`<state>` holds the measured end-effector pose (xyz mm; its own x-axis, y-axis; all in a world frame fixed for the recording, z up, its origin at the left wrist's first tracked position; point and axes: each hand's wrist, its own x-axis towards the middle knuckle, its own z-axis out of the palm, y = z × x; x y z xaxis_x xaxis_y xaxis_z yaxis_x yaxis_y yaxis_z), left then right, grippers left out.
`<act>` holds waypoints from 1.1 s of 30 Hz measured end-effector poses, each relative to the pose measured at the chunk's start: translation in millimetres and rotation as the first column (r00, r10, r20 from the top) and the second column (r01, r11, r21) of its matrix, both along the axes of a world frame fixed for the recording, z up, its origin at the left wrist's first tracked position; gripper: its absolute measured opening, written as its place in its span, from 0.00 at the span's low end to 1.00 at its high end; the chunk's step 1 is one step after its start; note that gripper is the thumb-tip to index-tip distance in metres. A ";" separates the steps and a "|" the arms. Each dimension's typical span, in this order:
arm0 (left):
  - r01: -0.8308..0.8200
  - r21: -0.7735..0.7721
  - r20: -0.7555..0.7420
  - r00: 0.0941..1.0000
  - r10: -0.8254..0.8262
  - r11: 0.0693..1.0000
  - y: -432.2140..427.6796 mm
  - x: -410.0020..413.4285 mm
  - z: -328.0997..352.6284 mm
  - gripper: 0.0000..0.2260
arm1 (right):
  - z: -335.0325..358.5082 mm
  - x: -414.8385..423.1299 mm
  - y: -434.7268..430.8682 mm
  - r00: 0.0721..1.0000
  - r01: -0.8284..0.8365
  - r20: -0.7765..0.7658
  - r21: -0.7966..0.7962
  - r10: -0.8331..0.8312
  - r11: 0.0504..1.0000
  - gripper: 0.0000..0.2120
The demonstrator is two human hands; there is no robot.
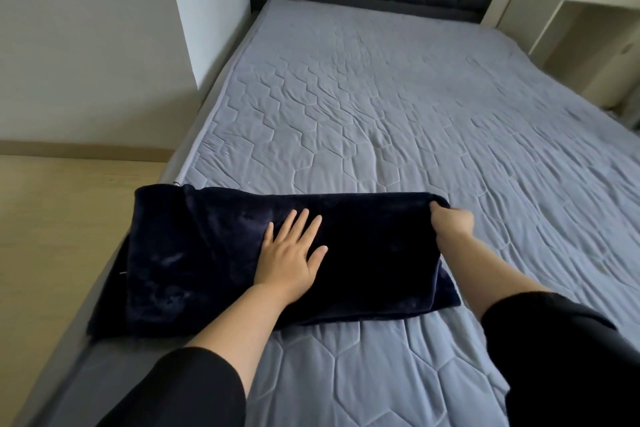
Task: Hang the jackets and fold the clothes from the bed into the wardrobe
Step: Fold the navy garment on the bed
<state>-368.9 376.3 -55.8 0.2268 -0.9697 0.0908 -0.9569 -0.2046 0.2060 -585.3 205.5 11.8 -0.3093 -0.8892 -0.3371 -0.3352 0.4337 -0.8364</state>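
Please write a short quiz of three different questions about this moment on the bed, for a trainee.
1. True or false: the left hand lies flat with straight fingers on the dark navy garment.
2. What does the right hand do? A) rests on the mattress cover B) grips the garment's right end C) hangs idle
3. Fill in: the garment's left end hangs over the bed's ____ edge.

Key: 1 true; 2 B; 3 left.

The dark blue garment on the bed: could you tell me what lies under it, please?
The dark blue garment lies on the bed, its left end overhanging the edge. Anything beneath it is hidden.
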 end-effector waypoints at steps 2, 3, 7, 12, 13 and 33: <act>-0.013 -0.002 -0.015 1.000 0.013 1.000 -2.7 0.5 -2.5 0.27 | -7.1 5.7 6.5 0.989 -0.028 -0.140 0.062 0.036 0.998 0.20; -0.017 -0.006 -0.018 1.000 0.017 1.000 -3.5 0.7 -4.3 0.26 | -7.8 12.3 10.2 0.962 -0.069 -0.263 0.053 0.080 0.996 0.19; -0.015 0.009 -0.001 1.000 0.015 1.000 -5.0 0.9 -7.6 0.26 | 4.8 45.0 39.3 0.734 -0.421 -0.661 -0.266 0.153 0.867 0.25; 0.028 0.016 0.072 0.997 -0.029 0.999 -6.0 1.0 -1.1 0.26 | -40.1 64.8 84.1 0.433 -0.736 -0.780 -0.018 0.451 0.676 0.24; 0.048 0.022 0.130 0.990 -0.051 0.999 -3.5 7.5 1.7 0.26 | -49.3 62.1 83.3 0.451 -0.706 -0.754 0.027 0.478 0.708 0.25; -0.717 0.272 -0.272 0.583 0.766 0.642 107.3 167.5 38.7 0.38 | -23.9 91.4 101.0 0.543 -0.685 -0.711 -0.068 0.447 0.725 0.31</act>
